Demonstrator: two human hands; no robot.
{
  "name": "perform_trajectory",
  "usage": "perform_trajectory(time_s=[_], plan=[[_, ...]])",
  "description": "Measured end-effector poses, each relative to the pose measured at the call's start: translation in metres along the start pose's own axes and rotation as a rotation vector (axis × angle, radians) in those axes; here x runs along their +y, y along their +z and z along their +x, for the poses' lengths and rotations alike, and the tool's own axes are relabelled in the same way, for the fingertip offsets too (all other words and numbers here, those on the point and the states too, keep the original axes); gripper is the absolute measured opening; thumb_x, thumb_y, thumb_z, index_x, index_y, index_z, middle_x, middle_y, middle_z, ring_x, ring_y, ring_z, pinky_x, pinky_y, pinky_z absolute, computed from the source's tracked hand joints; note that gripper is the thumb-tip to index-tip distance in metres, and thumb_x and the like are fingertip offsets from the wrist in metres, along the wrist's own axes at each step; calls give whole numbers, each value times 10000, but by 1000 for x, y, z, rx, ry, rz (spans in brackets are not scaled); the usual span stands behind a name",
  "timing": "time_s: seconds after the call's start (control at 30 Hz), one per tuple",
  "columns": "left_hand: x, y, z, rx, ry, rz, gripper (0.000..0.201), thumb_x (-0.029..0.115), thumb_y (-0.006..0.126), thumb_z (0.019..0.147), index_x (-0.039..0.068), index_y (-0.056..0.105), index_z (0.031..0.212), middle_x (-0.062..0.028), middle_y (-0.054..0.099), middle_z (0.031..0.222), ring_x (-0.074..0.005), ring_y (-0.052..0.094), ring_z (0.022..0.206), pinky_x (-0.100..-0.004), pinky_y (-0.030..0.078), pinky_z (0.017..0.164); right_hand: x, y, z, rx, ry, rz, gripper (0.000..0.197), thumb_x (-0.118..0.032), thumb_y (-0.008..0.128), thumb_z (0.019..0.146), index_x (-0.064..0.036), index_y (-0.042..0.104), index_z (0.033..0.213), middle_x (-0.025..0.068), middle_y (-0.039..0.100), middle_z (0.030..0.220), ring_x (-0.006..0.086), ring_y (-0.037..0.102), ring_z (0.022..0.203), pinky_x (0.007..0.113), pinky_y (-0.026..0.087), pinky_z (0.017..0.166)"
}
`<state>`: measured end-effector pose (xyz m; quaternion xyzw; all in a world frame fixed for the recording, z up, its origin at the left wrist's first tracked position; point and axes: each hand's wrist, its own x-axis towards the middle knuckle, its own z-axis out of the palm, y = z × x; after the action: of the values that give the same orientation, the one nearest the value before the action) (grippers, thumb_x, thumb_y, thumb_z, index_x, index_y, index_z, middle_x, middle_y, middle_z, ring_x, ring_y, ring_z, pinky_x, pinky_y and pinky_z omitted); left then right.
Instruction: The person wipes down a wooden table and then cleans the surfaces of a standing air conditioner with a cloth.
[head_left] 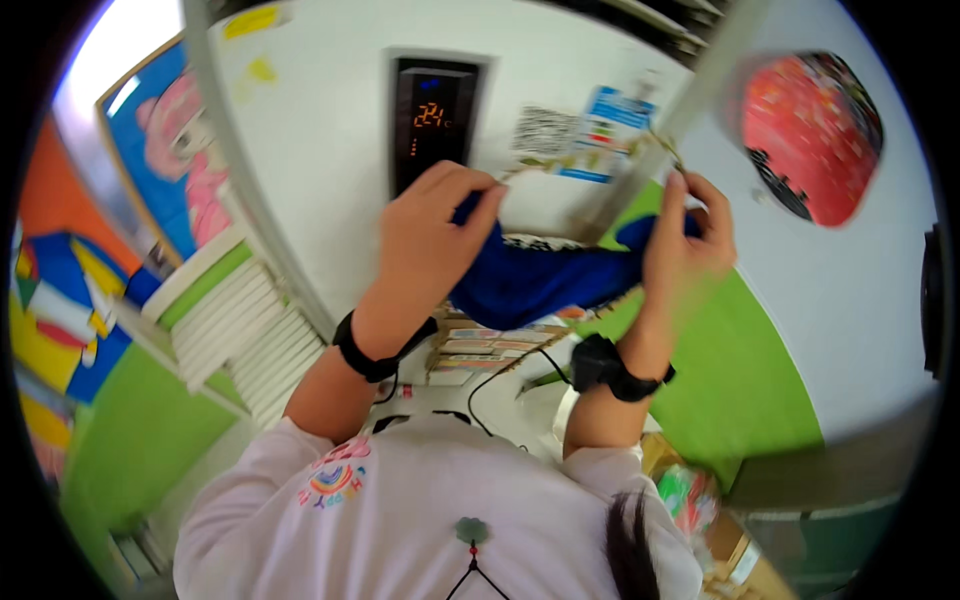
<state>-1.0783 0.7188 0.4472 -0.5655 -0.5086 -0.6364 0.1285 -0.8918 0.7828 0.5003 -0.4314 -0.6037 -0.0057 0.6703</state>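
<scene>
A deep blue piece of cloth [560,280] sags between my two hands in front of the white upright cabinet, with a black-and-white patterned strip along its upper edge. My left hand [430,235] is closed in a pinch at the cloth's left end. At the right end, my right hand [690,235] is closed with thumb and fingers together, slightly blurred. A thin greenish leafy cord [545,163] runs above the cloth from near my left fingertips to my right ones; whether it joins the cloth I cannot tell. Black bands circle both wrists.
The white cabinet [300,130] carries a dark lit display panel [432,120] and a blue-and-white label [612,130]. A white slatted folding chair [225,325] stands at left. A red rounded object [815,140] is on the right wall. Cardboard boxes [745,560] sit at lower right.
</scene>
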Motion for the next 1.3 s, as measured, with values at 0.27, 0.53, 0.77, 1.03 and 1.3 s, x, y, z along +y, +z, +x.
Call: perform_trajectory(time_s=[0.27,0.53,0.77,1.03,1.3], plan=[[-9,-57,-41,-50,-163,140,62,84,722,782,48,681,811,-77,645,778,-237,628,672,-307,498,607,-28,9,-53,-199,11,116,166,-188,724,851,-33,686,899,2,597,654,58,471,574,217,390,558],[-39,-165,-49,93,-114,324,98,48,743,765,16,679,833,-73,666,771,-172,632,695,-265,485,656,-104,56,-89,-338,43,276,193,-191,757,813,-18,705,880,19,665,753,75,540,633,214,436,598],[-51,-238,-43,188,-172,328,71,52,731,797,20,682,837,-82,636,737,-187,597,691,-280,457,654,-152,88,-114,-400,-72,343,164,-187,722,823,-28,707,862,48,697,792,146,624,692,262,478,629],[-75,-296,-35,292,-155,474,115,76,747,794,-5,666,795,-49,629,724,-121,570,670,-247,441,629,-194,126,-150,-519,-131,228,192,-235,722,822,-69,721,918,47,702,811,128,643,702,261,492,659],[-118,-377,-27,331,-362,422,123,113,714,840,-1,669,845,2,643,722,-48,556,654,-201,430,589,-258,198,-187,-574,-268,513,110,-90,655,809,19,645,802,153,635,685,249,597,575,332,457,561]])
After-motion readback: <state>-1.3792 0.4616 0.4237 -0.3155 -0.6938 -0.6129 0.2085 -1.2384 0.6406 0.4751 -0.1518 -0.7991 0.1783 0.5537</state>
